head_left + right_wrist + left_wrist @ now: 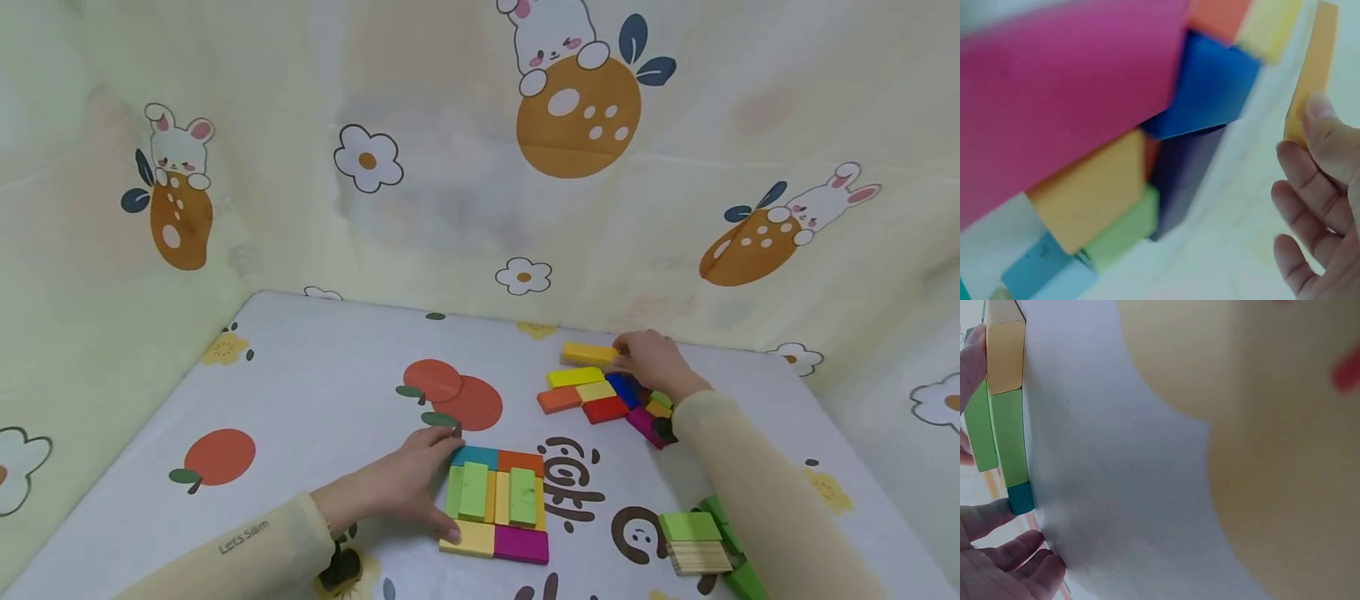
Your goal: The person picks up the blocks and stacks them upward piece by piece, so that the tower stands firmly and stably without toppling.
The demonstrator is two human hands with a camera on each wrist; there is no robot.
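Left hand [405, 492] rests on the mat [315, 392] against the left edge of the block square [497, 504]; thumb at the near yellow corner, fingers at the far teal corner, so the hand brackets that side rather than wrapping it; fingers fairly straight. The left wrist view shows the same: fingertips [1019, 550] beside the teal block [1020, 497], a green block [1009, 434] and a yellow one above it in frame. Two green blocks [498, 493] lie on top of the square, side by side.

Right hand [654, 360] reaches to the far side of the mat, at the right end of a yellow block [589, 354]; in the right wrist view a fingertip [1322, 125] touches that block [1313, 69], the other fingers loosely curved and apart; a full grip cannot be made out. Just near of it lies a loose heap [600, 396]: yellow, orange, red, blue, magenta.

Near right, green blocks and a plain wood stack [697, 546], partly behind the right sleeve [757, 492].
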